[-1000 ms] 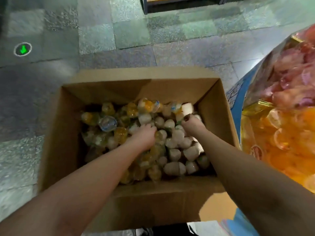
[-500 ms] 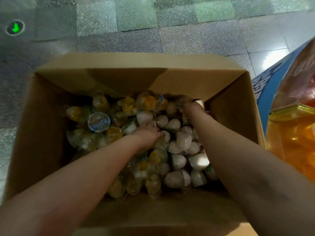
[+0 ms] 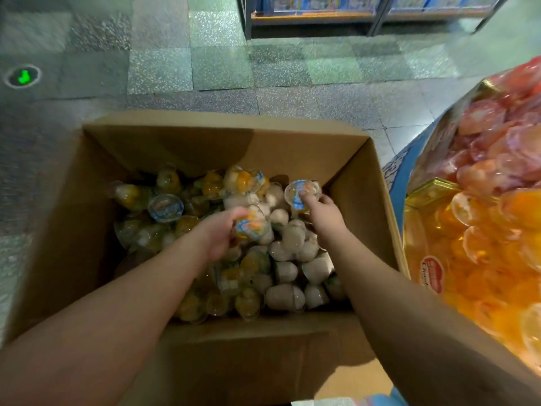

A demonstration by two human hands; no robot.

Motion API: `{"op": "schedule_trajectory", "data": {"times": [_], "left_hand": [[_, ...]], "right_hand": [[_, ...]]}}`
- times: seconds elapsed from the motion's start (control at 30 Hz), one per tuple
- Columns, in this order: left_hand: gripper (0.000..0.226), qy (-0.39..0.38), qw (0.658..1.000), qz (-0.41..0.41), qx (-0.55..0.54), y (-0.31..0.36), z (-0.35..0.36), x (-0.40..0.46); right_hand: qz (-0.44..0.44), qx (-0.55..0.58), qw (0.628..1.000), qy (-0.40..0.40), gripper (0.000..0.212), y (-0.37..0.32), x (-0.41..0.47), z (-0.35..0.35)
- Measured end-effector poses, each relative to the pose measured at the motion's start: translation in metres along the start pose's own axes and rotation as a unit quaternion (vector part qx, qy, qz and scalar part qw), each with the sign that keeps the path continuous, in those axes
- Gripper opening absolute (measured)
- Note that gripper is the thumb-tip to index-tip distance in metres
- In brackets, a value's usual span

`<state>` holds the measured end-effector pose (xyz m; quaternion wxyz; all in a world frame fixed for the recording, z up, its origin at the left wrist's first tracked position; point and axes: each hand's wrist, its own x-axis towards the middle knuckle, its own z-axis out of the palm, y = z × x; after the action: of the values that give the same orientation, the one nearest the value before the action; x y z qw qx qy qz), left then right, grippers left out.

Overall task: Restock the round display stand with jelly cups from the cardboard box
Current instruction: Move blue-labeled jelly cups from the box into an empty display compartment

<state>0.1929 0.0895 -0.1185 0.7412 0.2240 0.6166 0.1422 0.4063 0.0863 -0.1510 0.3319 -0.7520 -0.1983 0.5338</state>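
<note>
Over the cardboard box (image 3: 363, 177), left hand (image 3: 221, 232) and right hand (image 3: 325, 213) each clasp a jelly cup (image 3: 301, 193); fingertips hidden.

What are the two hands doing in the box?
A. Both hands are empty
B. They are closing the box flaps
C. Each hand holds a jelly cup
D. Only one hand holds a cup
C: the left hand grips an orange jelly cup, and the right hand lifts another jelly cup above the pile in the open cardboard box.
</note>
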Motion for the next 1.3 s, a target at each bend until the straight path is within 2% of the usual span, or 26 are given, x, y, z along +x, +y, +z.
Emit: {"op": "schedule_trajectory", "data": {"times": [0.1,0.23,0.37,0.47,0.53,0.67,0.87,0.93,1.07,1.17,1.3], "left_hand": [[0.037,-0.018,0.999,0.024,-0.029,-0.011,0.007,-0.033],[0.035,-0.037,0.994,0.106,-0.017,-0.038,0.035,-0.104],[0.035,-0.066,0.986,0.133,-0.071,-0.072,0.077,-0.179],[0.037,-0.119,0.982,0.121,-0.086,-0.091,0.108,-0.226],[0.048,-0.175,0.978,0.104,-0.040,-0.104,0.134,-0.255],[0.011,-0.247,0.963,0.100,0.027,-0.134,0.190,-0.317],[0.011,-0.320,0.927,0.147,0.126,-0.185,0.272,-0.368],[0.015,-0.322,0.926,0.142,0.139,-0.206,0.298,-0.382],[0.044,-0.316,0.923,0.140,0.170,-0.258,0.356,-0.398],[0.041,-0.307,0.924,0.127,0.192,-0.304,0.402,-0.413],[0.023,-0.295,0.931,0.084,0.198,-0.375,0.468,-0.435]], "right_hand": [[-0.016,0.033,0.999,-0.025,0.062,0.005,-0.054,-0.011],[-0.072,0.056,0.995,-0.031,0.044,0.015,-0.156,-0.036],[-0.094,0.096,0.991,0.015,0.049,0.034,-0.254,-0.074],[-0.106,0.140,0.983,0.049,0.039,0.047,-0.322,-0.111],[-0.110,0.154,0.979,0.073,0.034,0.058,-0.362,-0.139],[-0.107,0.214,0.961,0.137,0.034,0.086,-0.429,-0.200],[-0.097,0.277,0.930,0.220,0.041,0.139,-0.501,-0.280],[-0.094,0.294,0.922,0.233,0.038,0.159,-0.519,-0.306],[-0.088,0.322,0.908,0.252,0.030,0.202,-0.551,-0.363],[-0.079,0.347,0.900,0.251,0.038,0.246,-0.572,-0.410],[-0.057,0.384,0.890,0.241,0.028,0.315,-0.597,-0.474]]}}
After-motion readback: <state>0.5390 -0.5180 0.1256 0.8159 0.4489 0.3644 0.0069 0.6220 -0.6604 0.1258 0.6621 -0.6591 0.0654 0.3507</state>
